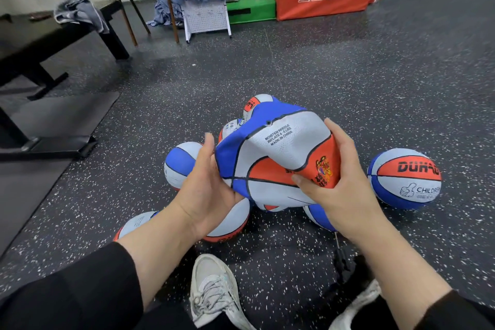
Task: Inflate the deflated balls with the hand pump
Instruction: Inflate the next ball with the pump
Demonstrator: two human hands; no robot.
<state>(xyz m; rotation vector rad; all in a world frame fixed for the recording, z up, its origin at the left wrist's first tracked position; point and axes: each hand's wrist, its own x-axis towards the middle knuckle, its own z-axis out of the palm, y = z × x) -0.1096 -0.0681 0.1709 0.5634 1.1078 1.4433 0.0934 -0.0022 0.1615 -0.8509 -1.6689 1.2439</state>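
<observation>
1. Balls lie in a cluster on the speckled floor (348, 75). At the left of the cluster a round one (179, 163) sits plump, and another (136, 222) shows just behind the left forearm, its fullness hard to judge.
2. The left hand (206, 185) cups the left edge of the flat ball (278, 158), fingers curled round its blue panel.
3. The flat ball is held up between both hands above the cluster, badly caved in and folded, its valve hole (268, 123) facing up beside the printed inflation note. It plainly has no air in it yet.
4. The right hand (337, 182) pinches the ball's right side, thumb pressed on the orange panel and fingers wrapped behind.
5. The pump (341, 260) lies on the floor under the right wrist, its needle toward the balls and in no valve.
6. At the far right a ball (404, 177) stands full and round.
7. Judging by this, several balls look finished; at least this one remains, with needle insertion and pumping still ahead.
</observation>
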